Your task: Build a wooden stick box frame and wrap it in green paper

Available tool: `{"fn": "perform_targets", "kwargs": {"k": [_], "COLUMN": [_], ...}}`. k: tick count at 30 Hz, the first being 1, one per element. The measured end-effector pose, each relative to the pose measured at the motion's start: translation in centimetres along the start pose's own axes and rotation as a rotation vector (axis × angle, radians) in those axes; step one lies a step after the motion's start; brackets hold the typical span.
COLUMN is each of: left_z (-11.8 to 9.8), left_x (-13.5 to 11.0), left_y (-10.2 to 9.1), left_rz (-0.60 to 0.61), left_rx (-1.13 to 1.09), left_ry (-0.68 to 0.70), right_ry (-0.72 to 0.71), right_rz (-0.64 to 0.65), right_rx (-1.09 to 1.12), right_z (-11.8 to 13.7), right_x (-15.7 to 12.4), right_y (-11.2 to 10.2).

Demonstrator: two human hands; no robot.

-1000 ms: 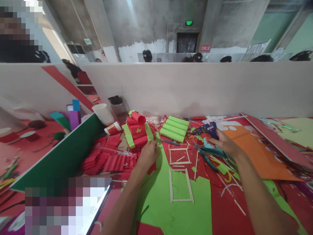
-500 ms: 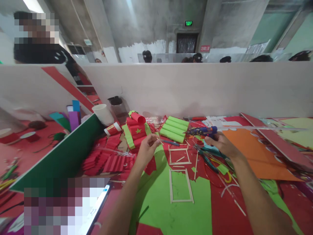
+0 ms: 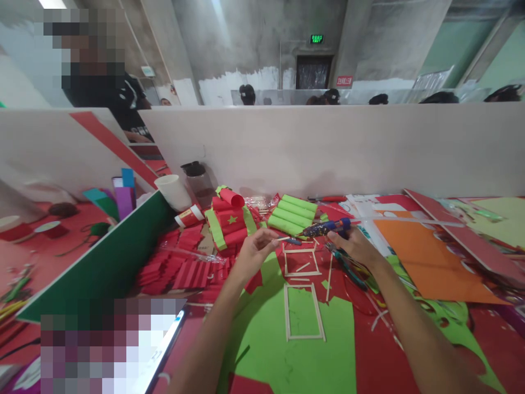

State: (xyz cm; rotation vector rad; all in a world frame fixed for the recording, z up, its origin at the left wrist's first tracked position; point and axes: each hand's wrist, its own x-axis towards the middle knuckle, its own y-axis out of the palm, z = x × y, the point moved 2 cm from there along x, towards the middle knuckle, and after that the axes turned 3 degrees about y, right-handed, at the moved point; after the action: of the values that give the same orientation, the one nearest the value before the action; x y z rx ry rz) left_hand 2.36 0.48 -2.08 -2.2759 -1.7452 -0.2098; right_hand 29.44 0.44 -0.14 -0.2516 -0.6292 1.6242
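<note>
Between the fingertips of my left hand [image 3: 259, 250] is a short wooden stick [image 3: 283, 238], pointing right. My right hand [image 3: 356, 246] is wrapped round a blue hot glue gun [image 3: 328, 226], its nozzle close to the stick's free end. I cannot tell whether they touch. A clear glue stick [image 3: 406, 220] sticks out of the gun's back. Below lie two rectangular frames of wooden sticks, the smaller frame [image 3: 301, 273] on red and the larger frame [image 3: 286, 312] on green paper [image 3: 262, 345]. A loose stick [image 3: 330, 278] lies to their right.
Green paper rolls [image 3: 293, 212] and a red paper model with a yellow star [image 3: 233, 220] stand behind. Pliers [image 3: 348, 269] lie by my right wrist. Folded red paper [image 3: 192, 273], a green board [image 3: 106, 257] and a phone [image 3: 164, 345] are leftward. A person [image 3: 102, 98] stands beyond the partition [image 3: 328, 148].
My right hand has brought the glue gun left and slightly down, nearer the stick. My left hand has shifted slightly right with the stick. The person behind the partition has moved right.
</note>
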Motion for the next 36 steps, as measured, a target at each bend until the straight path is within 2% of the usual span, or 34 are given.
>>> {"fn": "perform_targets", "kwargs": {"k": [14, 36], "left_z": [0.04, -0.12], "left_x": [-0.2, -0.19], "left_y": [0.44, 0.44], "left_rz": [0.058, 0.052], "left_rx": [0.012, 0.004], "left_ry": [0.022, -0.004], "right_ry": [-0.035, -0.027], "right_rz": [-0.022, -0.014], "right_rx": [-0.042, -0.066], "right_z": [0.14, 0.43], "right_x": [-0.01, -0.03], "right_y": [0.55, 0.49]}}
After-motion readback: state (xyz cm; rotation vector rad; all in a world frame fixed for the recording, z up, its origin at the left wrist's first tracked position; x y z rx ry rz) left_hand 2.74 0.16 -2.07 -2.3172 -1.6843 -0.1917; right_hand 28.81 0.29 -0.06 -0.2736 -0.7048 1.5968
